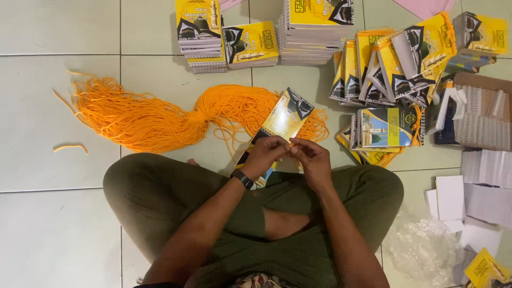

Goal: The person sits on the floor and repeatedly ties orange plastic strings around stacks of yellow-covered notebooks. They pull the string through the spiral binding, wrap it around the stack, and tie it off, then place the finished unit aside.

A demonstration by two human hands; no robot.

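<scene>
Resting tilted over the person's crossed legs, a yellow spiral-bound booklet (281, 124) is pinched at its near edge by the left hand (265, 154) and right hand (311, 158), fingers closed together. Orange cord bundle (154, 120) lies just behind; booklet stacks (314, 32) stand beyond.

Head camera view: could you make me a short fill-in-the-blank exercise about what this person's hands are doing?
1. Both hands, left hand and right hand, meet over a yellow ____.
2. The cord bundle on the floor is ____ in colour.
3. A dark band sits on the ____ wrist.
4. The person sits with legs ____.

Missing words: booklet; orange; left; crossed.
</scene>
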